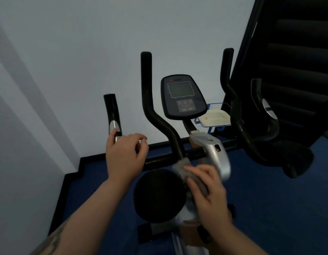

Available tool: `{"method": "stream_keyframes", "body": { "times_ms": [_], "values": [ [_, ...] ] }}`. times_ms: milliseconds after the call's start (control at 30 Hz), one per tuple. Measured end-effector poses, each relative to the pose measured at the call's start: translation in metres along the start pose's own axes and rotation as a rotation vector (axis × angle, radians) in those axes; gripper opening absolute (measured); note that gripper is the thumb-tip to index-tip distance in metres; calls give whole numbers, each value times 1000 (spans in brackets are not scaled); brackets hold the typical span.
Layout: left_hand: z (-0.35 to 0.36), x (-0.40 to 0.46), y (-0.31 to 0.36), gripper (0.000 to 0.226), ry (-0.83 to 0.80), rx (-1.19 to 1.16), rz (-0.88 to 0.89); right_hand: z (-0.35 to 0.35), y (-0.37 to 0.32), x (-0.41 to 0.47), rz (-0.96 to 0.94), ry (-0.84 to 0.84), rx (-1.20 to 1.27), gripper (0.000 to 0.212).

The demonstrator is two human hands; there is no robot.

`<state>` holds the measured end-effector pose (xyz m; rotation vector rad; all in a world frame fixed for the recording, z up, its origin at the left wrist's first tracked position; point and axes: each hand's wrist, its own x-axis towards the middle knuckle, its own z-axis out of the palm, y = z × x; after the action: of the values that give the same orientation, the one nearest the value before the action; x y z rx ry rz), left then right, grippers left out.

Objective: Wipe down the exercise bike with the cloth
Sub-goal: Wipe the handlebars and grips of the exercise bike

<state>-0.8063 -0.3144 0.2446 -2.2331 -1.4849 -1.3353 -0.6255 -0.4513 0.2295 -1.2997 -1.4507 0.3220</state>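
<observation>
The exercise bike (pixel 211 150) stands in front of me, with black handlebars, a silver stem and a console (pixel 182 96) with a grey screen. A grey cloth (pixel 181 166) lies against the base of the left upright handlebar, where it meets the crossbar. My right hand (pixel 209 196) holds the cloth there, fingers curled over it. My left hand (pixel 125 155) hovers by the left grip (pixel 113 116), its thumb touching the silver sensor and the fingers loosely curled, holding nothing.
A pale wall rises close behind the bike, with a black baseboard and blue floor (pixel 270 208) below. A blue wire rack holding a cream tray (pixel 214 117) sits behind the console. A dark stair structure (pixel 297 61) stands on the right.
</observation>
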Motion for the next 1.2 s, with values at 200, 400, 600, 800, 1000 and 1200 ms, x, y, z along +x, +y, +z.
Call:
{"method": "stream_keyframes", "body": {
  "times_ms": [200,400,600,800,1000,1200],
  "values": [
    [-2,1,1,28,-4,12,-4,-5,-12,75,9,-2,-41,23],
    [-3,1,1,27,-11,23,-1,7,-11,56,41,-104,-123,21],
    [-1,-1,0,28,-22,31,-7,-9,-10,84,-2,-141,-193,17],
    [-4,1,2,27,-28,33,-20,14,-10,101,62,-124,-185,21],
    [-5,1,4,21,-41,25,-33,3,-11,104,-16,-71,-260,13],
    [-16,3,6,17,-103,-136,-69,43,-27,144,-97,-237,-342,23]
  ]
}}
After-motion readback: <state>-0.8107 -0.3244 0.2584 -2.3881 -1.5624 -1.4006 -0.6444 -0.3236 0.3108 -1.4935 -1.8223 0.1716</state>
